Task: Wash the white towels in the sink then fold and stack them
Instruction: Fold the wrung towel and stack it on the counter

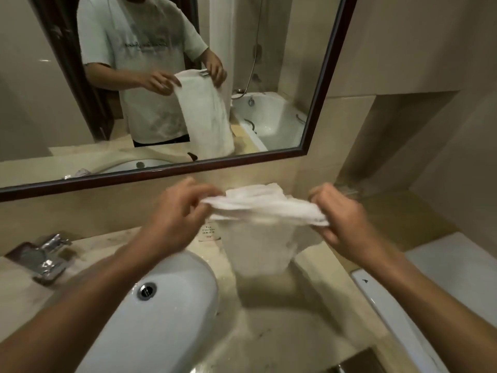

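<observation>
A: What is taking up most of the view?
B: The mirror [166, 84] is hanging above the worktop [282, 319], and the worktop is running beige and wet-looking below it. The sink [161, 305] is sitting in the worktop, down-left of the towel.

A: And the towel?
B: The towel [265, 211] is hanging in the air to the right of the sink, over the worktop, its lower part blurring as it dangles. Its top edge is stretching between both hands.

A: How are the hands holding it?
B: The left hand [177, 211] is pinching the towel's left end, fingers curling round the cloth. The right hand [341, 224] is gripping the towel's right end the same way.

A: Anything else near the sink?
B: The tap [49, 258] is standing on the worktop left of the sink. A small card [209, 232] is standing at the wall behind the sink, just left of the hanging towel; its print is too blurred to read.
</observation>
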Action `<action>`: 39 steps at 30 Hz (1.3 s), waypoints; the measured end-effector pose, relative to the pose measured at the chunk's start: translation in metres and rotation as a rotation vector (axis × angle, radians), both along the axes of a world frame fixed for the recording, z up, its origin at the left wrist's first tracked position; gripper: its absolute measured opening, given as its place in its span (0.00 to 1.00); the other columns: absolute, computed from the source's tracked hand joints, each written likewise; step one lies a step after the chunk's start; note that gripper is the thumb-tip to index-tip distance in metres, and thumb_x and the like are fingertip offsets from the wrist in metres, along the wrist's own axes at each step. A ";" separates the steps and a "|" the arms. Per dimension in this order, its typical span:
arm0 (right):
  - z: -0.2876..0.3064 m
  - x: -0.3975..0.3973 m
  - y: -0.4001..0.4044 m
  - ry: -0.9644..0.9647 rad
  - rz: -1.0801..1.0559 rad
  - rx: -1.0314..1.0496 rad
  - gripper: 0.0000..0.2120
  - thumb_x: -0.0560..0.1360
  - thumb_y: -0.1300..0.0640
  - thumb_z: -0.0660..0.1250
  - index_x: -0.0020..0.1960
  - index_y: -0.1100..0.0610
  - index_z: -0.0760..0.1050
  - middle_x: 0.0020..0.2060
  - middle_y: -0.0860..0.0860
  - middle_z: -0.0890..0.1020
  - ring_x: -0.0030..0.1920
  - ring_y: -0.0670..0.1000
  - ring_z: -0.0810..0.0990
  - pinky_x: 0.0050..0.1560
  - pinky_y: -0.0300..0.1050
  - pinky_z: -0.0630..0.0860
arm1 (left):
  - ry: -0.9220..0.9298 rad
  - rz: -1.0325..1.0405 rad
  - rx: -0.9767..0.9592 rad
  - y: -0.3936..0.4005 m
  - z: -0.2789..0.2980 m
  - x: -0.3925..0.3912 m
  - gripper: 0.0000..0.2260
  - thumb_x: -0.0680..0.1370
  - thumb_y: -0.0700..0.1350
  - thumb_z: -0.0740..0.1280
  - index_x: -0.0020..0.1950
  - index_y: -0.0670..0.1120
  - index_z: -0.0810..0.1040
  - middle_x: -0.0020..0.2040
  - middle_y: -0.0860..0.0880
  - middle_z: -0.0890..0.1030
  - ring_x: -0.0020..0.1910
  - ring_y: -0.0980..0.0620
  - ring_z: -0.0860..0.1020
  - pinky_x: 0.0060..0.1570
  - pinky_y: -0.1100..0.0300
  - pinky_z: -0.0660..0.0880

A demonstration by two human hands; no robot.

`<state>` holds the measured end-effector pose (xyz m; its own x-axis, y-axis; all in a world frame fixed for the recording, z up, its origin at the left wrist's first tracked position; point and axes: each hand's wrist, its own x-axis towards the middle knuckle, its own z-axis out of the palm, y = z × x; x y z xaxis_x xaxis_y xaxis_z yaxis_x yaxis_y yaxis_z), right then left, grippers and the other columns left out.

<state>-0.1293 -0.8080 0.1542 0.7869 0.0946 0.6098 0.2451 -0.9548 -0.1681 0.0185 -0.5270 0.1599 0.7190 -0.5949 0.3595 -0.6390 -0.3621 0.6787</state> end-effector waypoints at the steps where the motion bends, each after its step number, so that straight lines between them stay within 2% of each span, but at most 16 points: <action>1: -0.019 -0.018 0.005 0.065 0.044 0.025 0.06 0.76 0.56 0.63 0.50 0.58 0.73 0.45 0.50 0.76 0.39 0.50 0.74 0.37 0.43 0.72 | 0.032 -0.031 0.054 0.012 -0.021 -0.018 0.13 0.76 0.47 0.63 0.55 0.57 0.83 0.45 0.54 0.76 0.40 0.53 0.77 0.42 0.47 0.78; 3: -0.058 -0.055 0.016 0.276 0.087 0.155 0.06 0.76 0.56 0.64 0.52 0.48 0.71 0.44 0.39 0.72 0.40 0.42 0.72 0.38 0.37 0.67 | 0.173 -0.114 0.148 0.029 -0.058 -0.053 0.13 0.74 0.48 0.62 0.52 0.61 0.83 0.44 0.56 0.76 0.40 0.57 0.77 0.41 0.51 0.78; 5: -0.092 -0.087 0.025 0.536 0.093 0.330 0.11 0.76 0.55 0.68 0.51 0.40 0.69 0.43 0.36 0.73 0.40 0.37 0.73 0.38 0.36 0.68 | 0.383 -0.166 0.231 0.038 -0.089 -0.079 0.11 0.74 0.50 0.63 0.49 0.62 0.82 0.44 0.55 0.77 0.40 0.58 0.78 0.41 0.53 0.80; 9: -0.136 -0.108 0.036 0.810 0.051 0.588 0.09 0.77 0.49 0.67 0.50 0.35 0.71 0.44 0.36 0.80 0.45 0.37 0.79 0.42 0.37 0.72 | 0.800 -0.120 0.378 0.034 -0.135 -0.093 0.08 0.77 0.41 0.67 0.40 0.47 0.83 0.41 0.48 0.80 0.35 0.54 0.80 0.41 0.52 0.81; 11: -0.151 -0.102 0.038 0.822 -0.004 0.685 0.05 0.76 0.46 0.67 0.51 0.39 0.74 0.45 0.38 0.82 0.46 0.37 0.80 0.45 0.39 0.74 | 0.939 -0.041 0.353 0.026 -0.149 -0.089 0.10 0.75 0.45 0.66 0.39 0.40 0.81 0.40 0.45 0.80 0.37 0.52 0.79 0.44 0.49 0.80; 13: -0.168 -0.088 0.035 0.781 -0.048 0.733 0.08 0.75 0.44 0.68 0.53 0.44 0.77 0.47 0.39 0.83 0.50 0.38 0.81 0.48 0.41 0.75 | 1.054 0.091 0.238 0.013 -0.162 -0.080 0.11 0.73 0.47 0.65 0.38 0.41 0.81 0.41 0.46 0.81 0.43 0.48 0.79 0.47 0.48 0.78; 18: -0.193 -0.026 0.022 0.705 -0.155 0.865 0.07 0.77 0.59 0.71 0.54 0.51 0.78 0.47 0.43 0.83 0.48 0.37 0.80 0.47 0.36 0.74 | 1.134 0.333 0.052 -0.029 -0.197 -0.038 0.11 0.79 0.43 0.63 0.44 0.42 0.83 0.45 0.42 0.84 0.46 0.43 0.81 0.49 0.50 0.79; 21: -0.214 0.008 0.013 0.729 -0.254 0.904 0.09 0.77 0.60 0.71 0.54 0.51 0.77 0.47 0.43 0.82 0.46 0.37 0.79 0.45 0.33 0.72 | 1.204 0.430 -0.056 -0.050 -0.217 -0.015 0.11 0.79 0.47 0.65 0.49 0.42 0.83 0.45 0.43 0.84 0.46 0.44 0.81 0.49 0.51 0.77; 23: -0.233 0.018 0.011 0.736 -0.384 0.945 0.13 0.75 0.60 0.73 0.59 0.55 0.77 0.50 0.46 0.81 0.50 0.45 0.80 0.47 0.32 0.70 | 1.277 0.434 -0.118 -0.057 -0.231 -0.009 0.15 0.77 0.52 0.67 0.53 0.41 0.82 0.44 0.44 0.82 0.44 0.44 0.80 0.48 0.53 0.74; 25: -0.247 0.019 0.017 0.731 -0.520 0.911 0.21 0.74 0.57 0.74 0.65 0.56 0.74 0.58 0.52 0.77 0.57 0.52 0.77 0.54 0.36 0.70 | 1.244 0.412 -0.131 -0.056 -0.238 -0.014 0.14 0.77 0.53 0.71 0.55 0.44 0.82 0.46 0.48 0.83 0.44 0.48 0.80 0.47 0.57 0.75; 27: -0.256 0.015 0.024 0.748 -0.635 0.871 0.30 0.73 0.52 0.76 0.72 0.56 0.69 0.64 0.55 0.71 0.63 0.55 0.73 0.63 0.43 0.69 | 1.066 0.343 -0.012 -0.052 -0.251 -0.021 0.13 0.75 0.51 0.74 0.57 0.50 0.80 0.50 0.53 0.83 0.48 0.54 0.81 0.49 0.60 0.76; 29: -0.259 0.011 0.030 0.766 -0.695 0.903 0.35 0.73 0.48 0.76 0.75 0.55 0.65 0.66 0.56 0.70 0.66 0.56 0.71 0.66 0.47 0.68 | 0.918 0.316 0.095 -0.052 -0.263 -0.027 0.17 0.74 0.48 0.76 0.61 0.52 0.77 0.54 0.56 0.81 0.53 0.55 0.80 0.53 0.59 0.75; 32: -0.262 0.012 0.025 0.792 -0.781 1.156 0.33 0.72 0.48 0.77 0.71 0.60 0.69 0.63 0.55 0.77 0.63 0.57 0.77 0.62 0.47 0.73 | 0.725 0.402 0.176 -0.057 -0.274 -0.028 0.17 0.74 0.47 0.72 0.61 0.44 0.78 0.54 0.48 0.79 0.52 0.47 0.78 0.49 0.58 0.72; 35: -0.266 0.017 0.017 0.861 -0.706 1.373 0.25 0.69 0.51 0.79 0.60 0.62 0.78 0.52 0.54 0.84 0.53 0.55 0.83 0.55 0.49 0.79 | 0.688 0.468 0.275 -0.067 -0.273 -0.027 0.16 0.75 0.48 0.69 0.61 0.44 0.76 0.56 0.42 0.76 0.48 0.44 0.78 0.45 0.56 0.72; 37: -0.264 0.015 0.015 0.818 -0.600 1.336 0.22 0.68 0.52 0.78 0.59 0.57 0.79 0.50 0.50 0.85 0.52 0.53 0.84 0.53 0.47 0.79 | 0.674 0.527 0.297 -0.069 -0.268 -0.032 0.14 0.79 0.47 0.68 0.62 0.44 0.72 0.55 0.43 0.75 0.46 0.45 0.76 0.43 0.56 0.70; 39: -0.255 0.010 0.017 0.777 -0.500 1.288 0.19 0.71 0.52 0.76 0.59 0.53 0.76 0.52 0.47 0.83 0.53 0.49 0.83 0.52 0.43 0.77 | 0.625 0.529 0.312 -0.072 -0.265 -0.038 0.09 0.81 0.46 0.65 0.57 0.44 0.70 0.50 0.45 0.76 0.43 0.46 0.76 0.37 0.58 0.68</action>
<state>-0.1194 -0.7912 -0.1008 0.7243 -0.4996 -0.4751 -0.5646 -0.0344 -0.8246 -0.0196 -0.5986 -0.1048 0.9392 -0.1334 -0.3164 0.1214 -0.7330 0.6693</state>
